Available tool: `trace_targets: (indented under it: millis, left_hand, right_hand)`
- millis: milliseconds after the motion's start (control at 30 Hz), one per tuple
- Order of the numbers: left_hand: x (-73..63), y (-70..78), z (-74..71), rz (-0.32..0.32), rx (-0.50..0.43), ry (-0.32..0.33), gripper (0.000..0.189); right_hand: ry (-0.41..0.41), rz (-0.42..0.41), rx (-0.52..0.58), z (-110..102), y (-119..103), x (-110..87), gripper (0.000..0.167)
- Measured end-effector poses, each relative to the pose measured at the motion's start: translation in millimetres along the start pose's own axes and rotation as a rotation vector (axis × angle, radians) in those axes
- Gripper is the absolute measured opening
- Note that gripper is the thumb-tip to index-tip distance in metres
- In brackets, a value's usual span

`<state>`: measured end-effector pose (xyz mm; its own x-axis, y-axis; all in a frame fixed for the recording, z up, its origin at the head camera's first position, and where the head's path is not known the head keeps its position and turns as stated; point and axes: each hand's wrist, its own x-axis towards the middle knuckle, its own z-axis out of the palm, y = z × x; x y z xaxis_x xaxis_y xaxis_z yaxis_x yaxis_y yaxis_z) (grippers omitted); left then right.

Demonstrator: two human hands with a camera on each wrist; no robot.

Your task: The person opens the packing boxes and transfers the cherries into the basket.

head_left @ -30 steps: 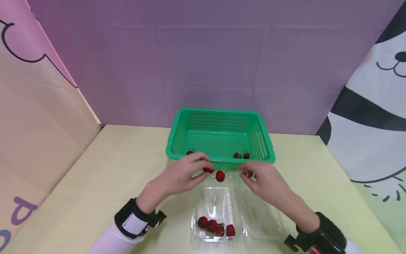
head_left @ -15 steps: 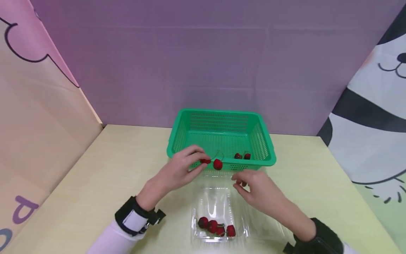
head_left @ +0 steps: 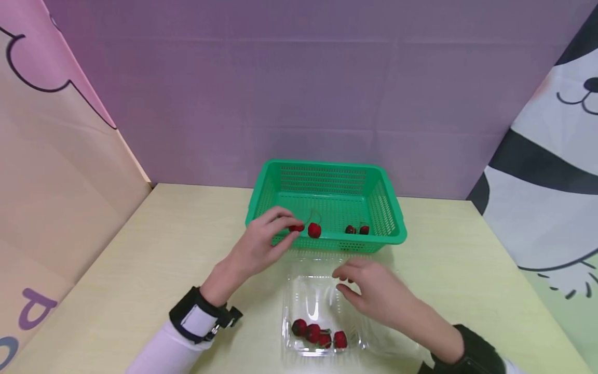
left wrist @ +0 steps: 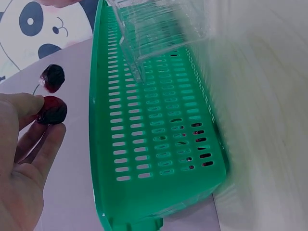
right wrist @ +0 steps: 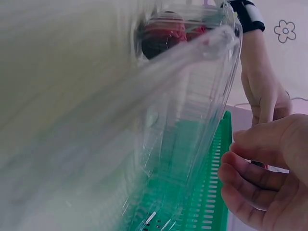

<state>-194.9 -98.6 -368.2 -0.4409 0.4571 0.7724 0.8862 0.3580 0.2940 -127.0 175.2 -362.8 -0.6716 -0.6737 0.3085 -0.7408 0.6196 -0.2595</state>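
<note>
My left hand (head_left: 261, 241) pinches a dark red cherry (head_left: 297, 227) between thumb and fingertips, over the front left rim of the green basket (head_left: 395, 208). Beside it hangs a second cherry (head_left: 314, 230), with thin stems arching above the pair. In the left wrist view, the pinched cherry (left wrist: 53, 111) sits just below the other cherry (left wrist: 53, 78). My right hand (head_left: 374, 291) hovers above the clear plastic box (head_left: 299, 291), its fingers loosely bent and thumb apart. No cherry shows in its grasp in the right wrist view.
Several cherries (head_left: 313, 333) lie at the near end of the plastic box, whose clear lid (head_left: 390, 337) spreads to the right. Two more cherries (head_left: 357, 230) rest in the basket's front right. A purple backdrop (head_left: 308, 93) stands behind the table (head_left: 196, 218).
My left hand has lifted the cherry pair away from the right hand, up and leftward over the basket's rim. The right hand has drawn back toward the plastic box.
</note>
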Motion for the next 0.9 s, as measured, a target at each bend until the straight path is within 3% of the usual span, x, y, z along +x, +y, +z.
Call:
trace_targets:
  millis: [400, 900]
  left_hand:
    - [1.1, -8.3, 1.1, -0.066, -0.027, 0.054, 0.02]
    - [-0.8, -17.9, 1.2, -0.14, 0.042, 0.106, 0.018]
  right_hand:
    - [-0.054, -0.052, -0.02, 2.6, -13.6, 2.5, 0.014]
    - [-0.204, -0.062, 0.024, 13.4, -29.1, 5.9, 0.021]
